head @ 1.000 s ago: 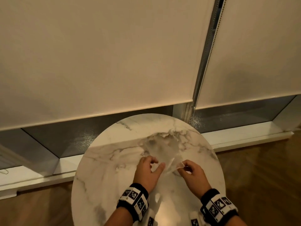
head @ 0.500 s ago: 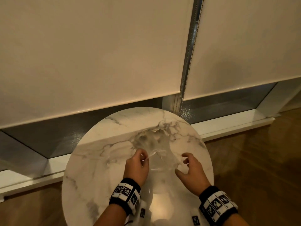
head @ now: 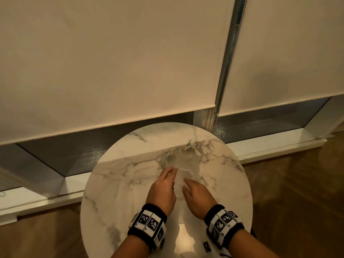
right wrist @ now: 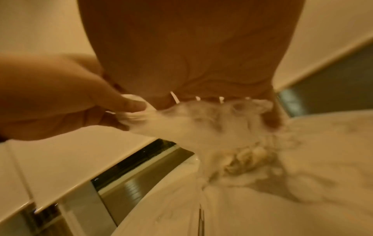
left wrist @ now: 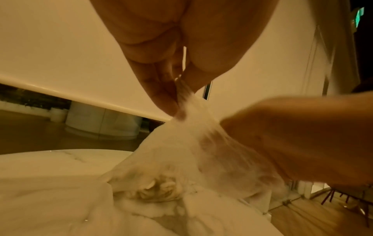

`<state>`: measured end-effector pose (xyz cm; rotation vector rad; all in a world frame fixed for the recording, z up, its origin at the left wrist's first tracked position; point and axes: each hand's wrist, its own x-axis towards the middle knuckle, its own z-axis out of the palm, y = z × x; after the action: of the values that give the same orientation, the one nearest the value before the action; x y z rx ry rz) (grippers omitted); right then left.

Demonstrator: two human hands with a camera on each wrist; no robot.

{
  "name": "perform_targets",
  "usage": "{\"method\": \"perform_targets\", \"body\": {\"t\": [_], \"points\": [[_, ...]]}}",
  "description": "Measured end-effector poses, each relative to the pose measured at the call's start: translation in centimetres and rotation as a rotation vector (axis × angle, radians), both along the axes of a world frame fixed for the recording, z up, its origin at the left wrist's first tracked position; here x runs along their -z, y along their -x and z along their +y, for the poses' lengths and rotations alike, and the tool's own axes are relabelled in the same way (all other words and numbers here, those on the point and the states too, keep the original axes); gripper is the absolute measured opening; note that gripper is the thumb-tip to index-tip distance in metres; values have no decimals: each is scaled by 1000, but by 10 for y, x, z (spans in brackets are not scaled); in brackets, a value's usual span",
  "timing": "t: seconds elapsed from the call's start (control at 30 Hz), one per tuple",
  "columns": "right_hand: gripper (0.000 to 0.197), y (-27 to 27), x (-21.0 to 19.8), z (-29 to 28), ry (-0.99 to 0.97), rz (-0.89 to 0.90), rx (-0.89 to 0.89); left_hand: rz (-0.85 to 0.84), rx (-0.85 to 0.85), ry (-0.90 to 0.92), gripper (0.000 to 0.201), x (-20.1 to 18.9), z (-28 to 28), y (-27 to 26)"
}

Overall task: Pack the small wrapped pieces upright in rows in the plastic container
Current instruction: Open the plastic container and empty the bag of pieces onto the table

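Two hands work close together over a round marble worktop (head: 115, 183), both on one clear plastic bag (head: 178, 164). The left hand (head: 163, 190) pinches a gathered fold of the film between thumb and fingertips (left wrist: 165, 102), pulling it taut and upward. The right hand (head: 199, 196) has its fingers down on the bag's film just at 3 o'clock of the left; the right wrist view is too blurred to show whether those fingers grip the film or only press on it.

Inside the bag, low against the worktop, sits a clump of small pale, crinkled pieces (left wrist: 159, 190); motion blur and the cloudy film keep them from being counted, and I cannot tell whether they are wrapped. The bag is thin, transparent and wrinkled, and spreads toward 12 o'clock from the hands across the middle of the worktop.

Each wrist carries a black band with white square markers (head: 149, 222). Beyond the worktop at 12 o'clock hang two pale roller blinds (head: 111, 62), a beaded chain (head: 227, 58) between them, over a white sill (head: 270, 148). Wooden floor (head: 297, 202) lies all round.
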<state>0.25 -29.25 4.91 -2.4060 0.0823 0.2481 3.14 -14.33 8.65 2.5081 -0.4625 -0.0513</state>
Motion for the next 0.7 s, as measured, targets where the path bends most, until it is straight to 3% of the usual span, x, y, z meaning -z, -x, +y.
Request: {"method": "perform_targets", "body": {"t": [0.13,0.23,0.27,0.33,0.4,0.47,0.57,0.6,0.7], "points": [[92,3,16,-11,25,397,219,120,-52,-177,83,1,10,2],[105,4,10,-11,127,429,269,195,-26,-265,95,2,12,7],[99,2,6,-9,163,414,258,204,-10,-285,98,4,12,8],[68,-8,0,-4,211,335,213,220,29,-322,101,6,10,9],[43,-18,-4,4,97,237,203,230,78,-357,100,4,7,10],[37,-30,-7,10,-58,206,200,232,134,-371,101,-3,3,13],[21,-47,-25,14,-498,317,274,226,194,-366,108,-17,-4,19],[20,-53,-32,14,-531,367,308,213,214,-374,111,-20,-6,22],[32,-65,-42,2,-362,479,358,177,283,-401,117,-26,-9,27]]}}
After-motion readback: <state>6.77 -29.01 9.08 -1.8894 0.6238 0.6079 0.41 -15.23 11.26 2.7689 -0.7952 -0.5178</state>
